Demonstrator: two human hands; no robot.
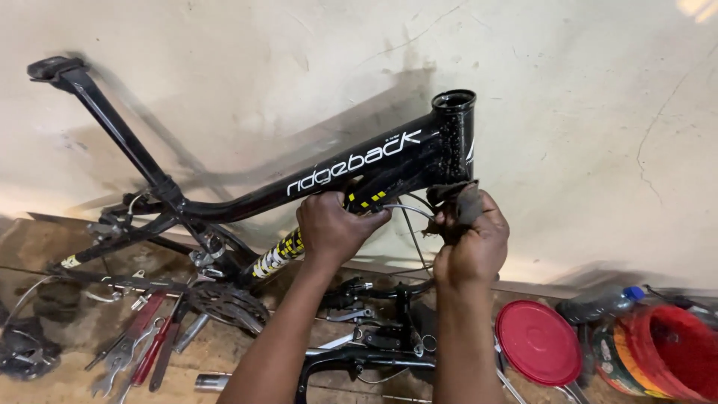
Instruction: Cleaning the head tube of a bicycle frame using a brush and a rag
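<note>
Against a pale plaster wall [568,112] leans a black bicycle frame [247,198].
Left hand [333,228] curls round its down tube — right hand [471,239] pinches a dark rag [458,200] beside it.

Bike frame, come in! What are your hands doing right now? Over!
Left hand gripping black bike frame at down tube. Right hand pressing dirty rag under head tube. Loose cable between hands; handlebars below.

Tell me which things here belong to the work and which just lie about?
In hand: black metal bicycle frame; dirty dark rag in right hand; left hand gripping the frame.
Lying about: round red plastic lid; red bucket; red-handled pliers.
</note>
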